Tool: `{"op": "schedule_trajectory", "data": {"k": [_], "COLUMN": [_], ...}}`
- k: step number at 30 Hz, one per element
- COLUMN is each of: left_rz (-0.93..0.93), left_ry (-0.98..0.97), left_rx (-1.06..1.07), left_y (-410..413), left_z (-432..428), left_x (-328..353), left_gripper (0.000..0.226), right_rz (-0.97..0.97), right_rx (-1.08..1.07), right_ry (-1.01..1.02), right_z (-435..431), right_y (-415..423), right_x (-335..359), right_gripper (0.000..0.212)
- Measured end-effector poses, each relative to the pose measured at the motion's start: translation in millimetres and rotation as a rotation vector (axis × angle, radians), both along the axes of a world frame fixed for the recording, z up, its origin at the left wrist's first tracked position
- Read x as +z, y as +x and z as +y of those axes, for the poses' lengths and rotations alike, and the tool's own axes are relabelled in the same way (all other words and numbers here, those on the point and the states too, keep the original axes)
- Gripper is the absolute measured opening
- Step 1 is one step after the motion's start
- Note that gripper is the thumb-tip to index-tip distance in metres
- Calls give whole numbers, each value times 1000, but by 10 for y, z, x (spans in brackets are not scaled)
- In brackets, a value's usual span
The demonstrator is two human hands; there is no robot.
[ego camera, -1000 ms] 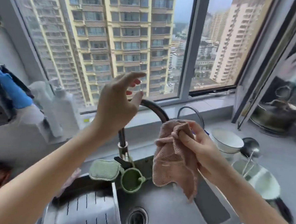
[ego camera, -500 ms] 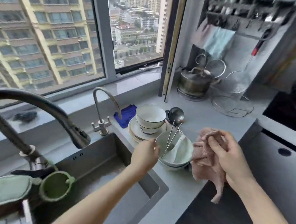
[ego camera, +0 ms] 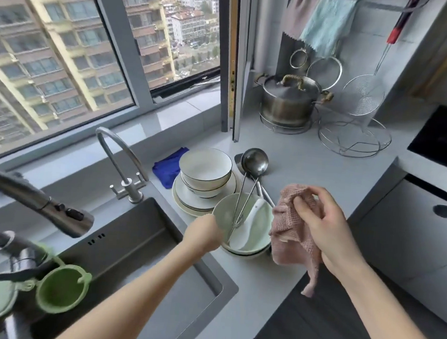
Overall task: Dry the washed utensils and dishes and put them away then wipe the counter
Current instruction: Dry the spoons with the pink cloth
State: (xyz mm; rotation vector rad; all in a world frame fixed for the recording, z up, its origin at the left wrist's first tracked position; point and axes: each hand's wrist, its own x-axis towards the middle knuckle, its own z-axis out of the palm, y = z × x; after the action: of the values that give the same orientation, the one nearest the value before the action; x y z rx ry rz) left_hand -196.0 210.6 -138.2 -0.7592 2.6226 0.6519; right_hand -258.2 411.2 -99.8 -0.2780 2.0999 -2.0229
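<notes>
A pale green bowl point(ego camera: 254, 240) sits on the grey counter point(ego camera: 305, 161) right of the sink, stacked on another bowl. In it lie a white spoon point(ego camera: 252, 216) and the metal handles of ladles point(ego camera: 254, 162). My left hand point(ego camera: 204, 233) is at the bowl's left rim with its fingers curled on it. To the bowl's right, my right hand point(ego camera: 321, 229) grips a bunched pink cloth point(ego camera: 288, 227) above the counter. Behind stand two white bowls point(ego camera: 205, 168) on a stack of plates point(ego camera: 188, 202).
The sink point(ego camera: 137, 245) lies left with a small tap point(ego camera: 120, 156), a dark pull-down faucet point(ego camera: 42, 204) and a green strainer point(ego camera: 60, 287). A blue cloth point(ego camera: 168, 169) lies by the plates. At the back stand a lidded pot point(ego camera: 288, 99) and wire racks point(ego camera: 351, 136).
My view swung right from the faucet to the dishes. The left hand dropped from the faucet to the green bowl's rim. The right hand kept the pink cloth.
</notes>
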Motion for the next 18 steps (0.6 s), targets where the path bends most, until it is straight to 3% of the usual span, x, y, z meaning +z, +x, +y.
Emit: {"op": "schedule_trajectory", "data": {"k": [7,11,13,18], "left_rz": [52,139,199,328], "left_ry": [545,743,743,537], "left_rx": [237,261,229,80], "left_y": [94,360,508,914], "left_z": [-334,-446,-466,-532], "left_x": [362,631,743,881], "left_gripper": [26,25,25,27], "right_rz": [55,85,125,201], "right_rx": [-2,-21,9,135], "right_ry": [0,-2,32,141], "right_z": [-179,-369,-535,-1004], "right_y": [-1,137,230,505], "right_x": [-15,-19,-38,-20], "right_gripper": [13,10,11,20]}}
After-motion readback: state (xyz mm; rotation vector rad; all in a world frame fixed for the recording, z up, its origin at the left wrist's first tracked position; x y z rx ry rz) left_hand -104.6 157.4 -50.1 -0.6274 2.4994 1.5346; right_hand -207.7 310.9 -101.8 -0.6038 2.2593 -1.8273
